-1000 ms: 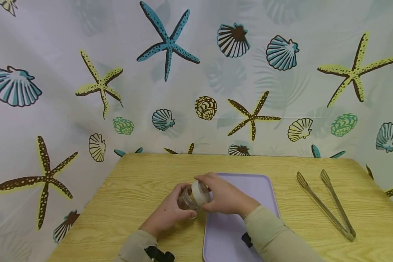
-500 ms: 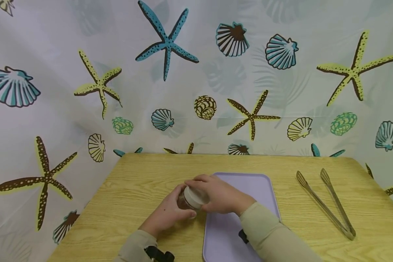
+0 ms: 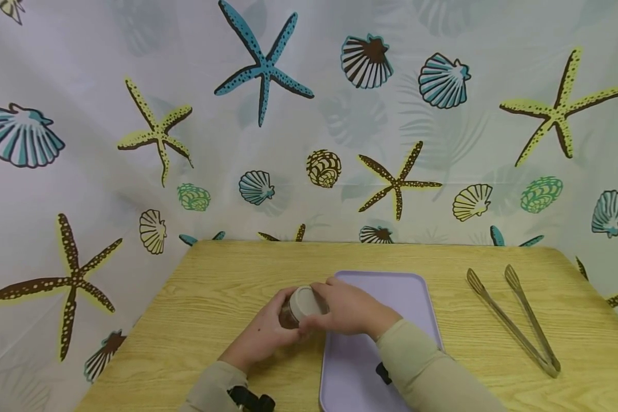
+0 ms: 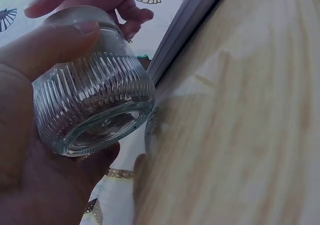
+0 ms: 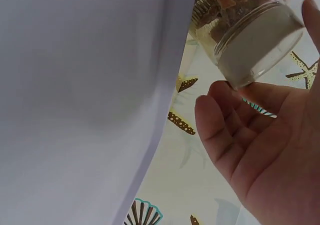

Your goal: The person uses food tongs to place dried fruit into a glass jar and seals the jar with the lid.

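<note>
A ribbed clear glass jar (image 4: 95, 95) with brownish pieces inside (image 5: 230, 5) is held just left of the lilac tray (image 3: 357, 372). My left hand (image 3: 265, 329) grips its body, the thumb lying along the near side in the left wrist view. On top sits a white lid (image 3: 305, 302), seated on the jar's mouth. My right hand (image 3: 352, 309) holds that lid by its edge between thumb and fingers. In the right wrist view the lid (image 5: 262, 47) meets the index finger, while the other fingers curl loosely below.
Metal tongs (image 3: 533, 337) lie spread on the wooden table (image 3: 226, 274), right of the tray. Behind the table hangs a white curtain (image 3: 288, 149) printed with starfish and shells.
The jar has tipped from leaning rightward to more upright, so its lid now faces up. My right fingers have shifted round the lid; the left hand has stayed nearly in place.
</note>
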{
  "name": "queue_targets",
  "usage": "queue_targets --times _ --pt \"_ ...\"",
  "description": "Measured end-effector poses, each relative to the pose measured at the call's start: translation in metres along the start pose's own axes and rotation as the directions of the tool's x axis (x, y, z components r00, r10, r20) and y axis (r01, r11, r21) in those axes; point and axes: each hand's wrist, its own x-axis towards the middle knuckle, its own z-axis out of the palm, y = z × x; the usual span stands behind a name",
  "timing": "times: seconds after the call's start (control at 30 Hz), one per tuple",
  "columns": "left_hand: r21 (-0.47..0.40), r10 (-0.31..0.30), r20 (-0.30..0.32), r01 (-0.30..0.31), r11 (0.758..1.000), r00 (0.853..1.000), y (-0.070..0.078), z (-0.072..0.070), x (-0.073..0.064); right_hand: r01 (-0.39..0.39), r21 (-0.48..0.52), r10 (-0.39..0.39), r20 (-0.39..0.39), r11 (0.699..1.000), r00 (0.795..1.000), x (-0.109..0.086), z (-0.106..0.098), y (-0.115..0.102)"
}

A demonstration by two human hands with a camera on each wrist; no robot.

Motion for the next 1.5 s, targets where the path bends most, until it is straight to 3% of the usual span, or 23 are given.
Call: queue_targets --times 0.2,0.4,0.5,0.87,1.0,1.33,1.5 --pt "0.015 -0.005 -0.014 0.005 1.0 1.0 -0.0019 -0.0005 0.0004 0.016 -0.005 -0.016 -0.005 1.0 1.0 -0.0037 -0.0034 0.005" --pt "0.038 -0.028 -0.015 0.028 0.999 1.0 -0.0005 -0.0021 -0.0006 0.185 0.048 -0.187 0.033 0.982 0.982 -0.0027 -0.0066 0.0071" --pt "0.041 -0.024 -0.016 0.024 0.999 1.0 0.0 -0.0021 -0.0009 0.229 0.059 -0.231 0.037 0.972 0.972 -0.001 -0.0068 0.0064" --pt "0.028 -0.024 -0.018 0.025 0.999 1.0 0.0003 -0.0024 -0.0006 0.073 0.018 -0.073 -0.018 0.997 0.997 0.0038 -0.0002 -0.0004" --pt "0.009 -0.025 -0.011 0.026 1.0 1.0 -0.0004 -0.0022 -0.0009 0.074 0.006 -0.074 -0.024 0.997 0.997 0.0034 0.0007 -0.0011" --pt "0.041 -0.025 -0.019 0.026 0.999 1.0 -0.0019 -0.0028 -0.0013 0.184 0.039 -0.185 0.034 0.982 0.982 0.0019 -0.0028 0.0012" --pt "0.039 -0.01 -0.015 0.01 0.999 1.0 -0.0017 -0.0024 -0.0006 0.129 0.041 -0.13 0.023 0.991 0.991 0.0021 -0.002 -0.0005"
